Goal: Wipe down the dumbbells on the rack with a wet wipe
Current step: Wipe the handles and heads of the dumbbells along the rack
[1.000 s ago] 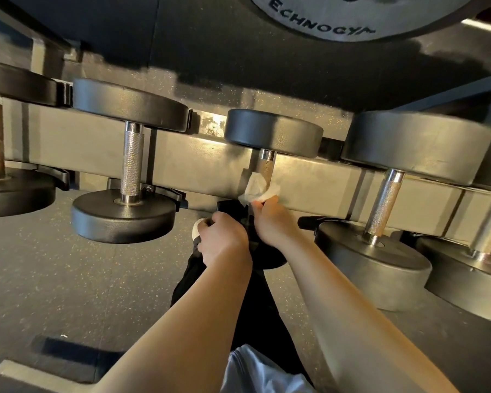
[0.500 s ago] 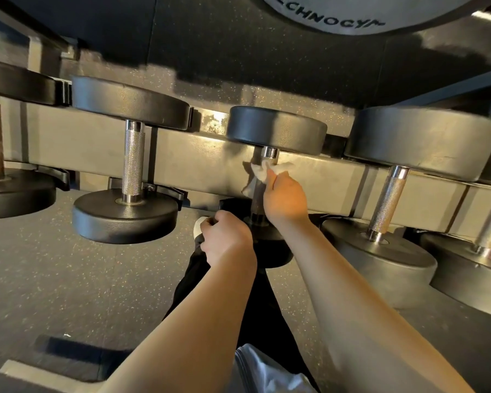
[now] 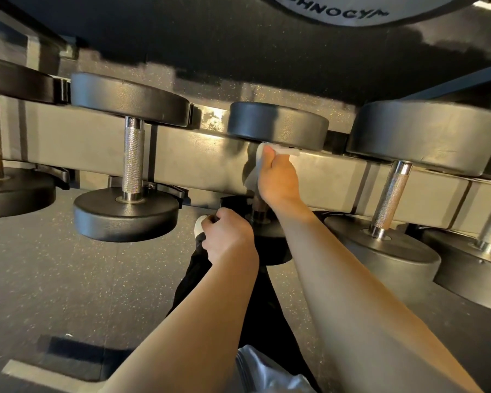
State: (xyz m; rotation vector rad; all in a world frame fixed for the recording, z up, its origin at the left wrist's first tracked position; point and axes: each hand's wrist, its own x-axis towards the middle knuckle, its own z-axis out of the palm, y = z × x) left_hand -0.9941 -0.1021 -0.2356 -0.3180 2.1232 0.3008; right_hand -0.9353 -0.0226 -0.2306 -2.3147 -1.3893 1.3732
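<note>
A small black dumbbell (image 3: 278,123) lies on the grey rack (image 3: 199,163) in the middle of the view. My right hand (image 3: 278,177) grips a white wet wipe (image 3: 253,173) wrapped round its metal handle, right under the far head. My left hand (image 3: 227,236) is curled on the rim of the near head (image 3: 275,245), which my hands and arms mostly hide. A dumbbell with a knurled handle (image 3: 133,157) lies to the left. A larger grey one (image 3: 389,191) lies to the right.
More dumbbells sit at the far left (image 3: 12,191) and far right (image 3: 471,265) of the rack. A round grey sign with lettering (image 3: 352,9) is at the top. Speckled dark rubber floor (image 3: 68,279) lies below, with my black trouser leg and a white shoe tip (image 3: 199,225).
My right hand has slid the wipe along the handle from the near head to the far head. My left hand has stayed on the near head.
</note>
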